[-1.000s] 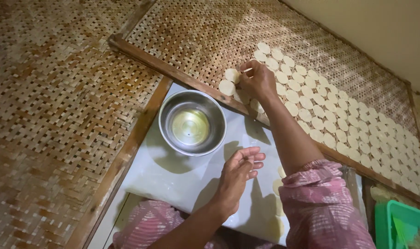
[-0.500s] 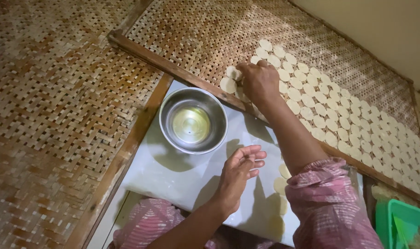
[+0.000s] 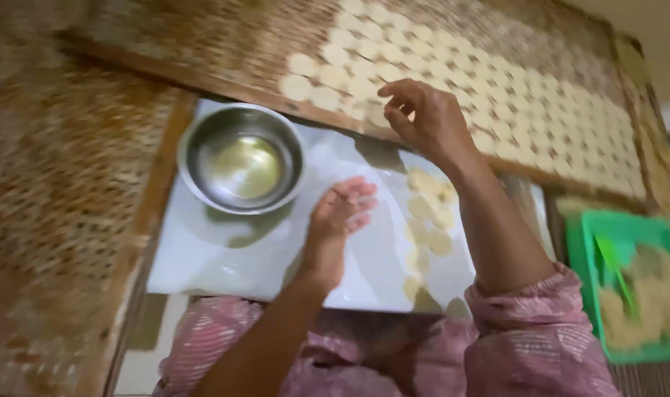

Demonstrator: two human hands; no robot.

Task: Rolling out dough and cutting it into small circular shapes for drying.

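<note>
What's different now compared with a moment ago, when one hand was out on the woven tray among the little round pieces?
The right hand has lifted off the pale discs on the woven tray and drawn back toward the white board, fingers loosely open and empty. The left hand stays resting on the board beside the steel bowl, which has not moved.

A small home food-making workplace, set up at floor level. Woven bamboo drying trays (image 3: 496, 44) carry rows of pale round dough discs (image 3: 364, 70) at the far side. A white surface (image 3: 224, 257) holds a steel bowl (image 3: 241, 158) of oily liquid. A green plastic basket (image 3: 629, 287) stands at the right.
</note>
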